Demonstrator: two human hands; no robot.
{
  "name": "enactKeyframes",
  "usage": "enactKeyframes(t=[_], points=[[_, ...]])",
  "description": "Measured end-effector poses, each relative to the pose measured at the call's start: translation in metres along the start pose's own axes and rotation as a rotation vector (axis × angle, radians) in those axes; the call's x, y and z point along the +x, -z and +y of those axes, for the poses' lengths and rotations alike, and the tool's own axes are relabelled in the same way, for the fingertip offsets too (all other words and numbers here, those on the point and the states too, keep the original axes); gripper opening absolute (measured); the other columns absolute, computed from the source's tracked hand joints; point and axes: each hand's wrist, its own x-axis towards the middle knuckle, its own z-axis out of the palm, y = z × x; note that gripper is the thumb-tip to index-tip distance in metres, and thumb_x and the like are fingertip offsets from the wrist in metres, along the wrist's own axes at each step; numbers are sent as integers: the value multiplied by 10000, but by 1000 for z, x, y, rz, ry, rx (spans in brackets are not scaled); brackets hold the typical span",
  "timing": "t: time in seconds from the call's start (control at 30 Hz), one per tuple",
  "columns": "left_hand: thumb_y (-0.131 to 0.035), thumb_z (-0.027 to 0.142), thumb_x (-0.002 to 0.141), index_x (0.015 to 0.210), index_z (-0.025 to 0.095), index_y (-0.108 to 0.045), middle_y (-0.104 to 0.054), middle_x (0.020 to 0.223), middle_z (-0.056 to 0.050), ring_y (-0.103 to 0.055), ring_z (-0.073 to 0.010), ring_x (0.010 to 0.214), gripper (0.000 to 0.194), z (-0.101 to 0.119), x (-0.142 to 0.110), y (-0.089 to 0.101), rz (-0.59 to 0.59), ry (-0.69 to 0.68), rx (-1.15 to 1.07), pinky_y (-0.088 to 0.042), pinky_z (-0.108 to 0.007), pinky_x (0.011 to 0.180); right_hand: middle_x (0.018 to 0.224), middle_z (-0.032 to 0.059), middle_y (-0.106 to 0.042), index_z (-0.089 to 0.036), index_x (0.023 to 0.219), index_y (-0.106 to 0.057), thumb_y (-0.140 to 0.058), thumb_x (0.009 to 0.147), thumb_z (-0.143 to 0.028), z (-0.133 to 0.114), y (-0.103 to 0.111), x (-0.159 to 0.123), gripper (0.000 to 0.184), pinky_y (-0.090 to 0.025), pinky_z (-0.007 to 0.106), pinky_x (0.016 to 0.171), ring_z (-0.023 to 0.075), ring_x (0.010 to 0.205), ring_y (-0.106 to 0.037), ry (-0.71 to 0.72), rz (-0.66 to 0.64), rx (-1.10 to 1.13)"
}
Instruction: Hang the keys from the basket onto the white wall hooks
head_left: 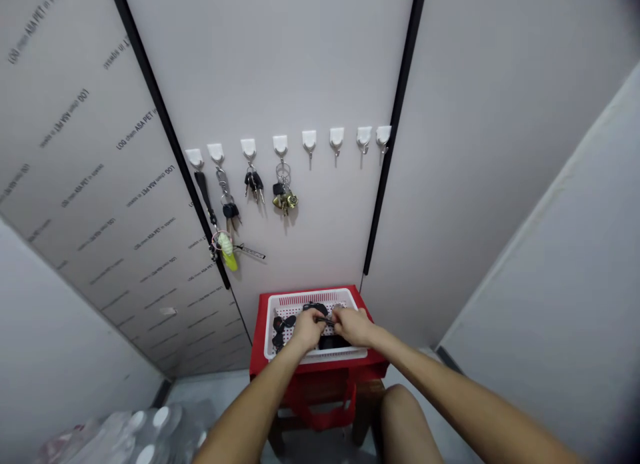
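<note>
Panel (95, 204) at your far left is repeating one printed line, with "LOG" and "ASA PET" readable and the last words blurring. Below it, bottles (161, 421) are showing at least three white caps. One black strip (160, 104) is slanting down beside eight white hooks (249, 148) in a row. The four leftmost are carrying keys: first a black strap (204, 192) with a yellow-green charm (229, 254) and a tag (250, 251) whose writing is too small to read, then three key bunches (254, 183). Under the row, one white basket (269, 331) is resting on red fabric (257, 357) over a wooden stool (364, 411). At its left, dark items (284, 323) are lying inside. Your left hand (309, 327) and your right hand (353, 325) are meeting over the basket, fingers nearly closed, both pinching one small dark item (327, 321) between them; you cannot tell exactly what it is. A second black strip (395, 137) is standing farther right.
</note>
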Motion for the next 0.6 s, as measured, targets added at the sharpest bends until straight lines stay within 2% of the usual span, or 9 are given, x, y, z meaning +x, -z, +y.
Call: enactKeyframes(t=[0.1,0.2,0.3,0.47,0.6], points=[[-469,79,519,605,135,-506,-431,397,58,-400,-59,390,109,26,3,7,-12,1,-128,-311,-180,432,640,6,-552,-168,748,-504,-365,625,-178,-1,14,2,185,-306,247,583,122,621,-479,3,68,262],[-496,108,523,653,129,-486,-466,473,46,-421,-51,428,132,62,4,17,8,-82,-294,-323,-170,445,588,-11,-517,-147,714,-489,-374,637,-222,-8,37,4,158,-323,214,537,90,538,-449,117,127,624],[-525,173,535,681,126,-482,-514,577,19,-462,-58,518,159,90,1,24,52,-177,-408,-359,-178,518,590,-12,-500,-134,665,-465,-408,620,-237,-21,62,8,126,-341,207,546,81,541,-443,212,219,901],[-537,207,545,702,129,-496,-552,654,-5,-493,-78,621,180,116,-1,22,-35,-296,-483,-372,-199,616,542,-33,-453,-135,626,-448,-421,613,-246,-47,108,19,115,-340,200,535,63,509,-411,268,457,1073],[-536,151,531,695,130,-506,-553,621,8,-492,-66,582,168,147,7,25,27,-353,-480,-371,-194,609,513,-47,-435,-130,613,-454,-440,600,-242,-64,153,30,113,-330,182,501,43,470,-392,293,590,1131]])
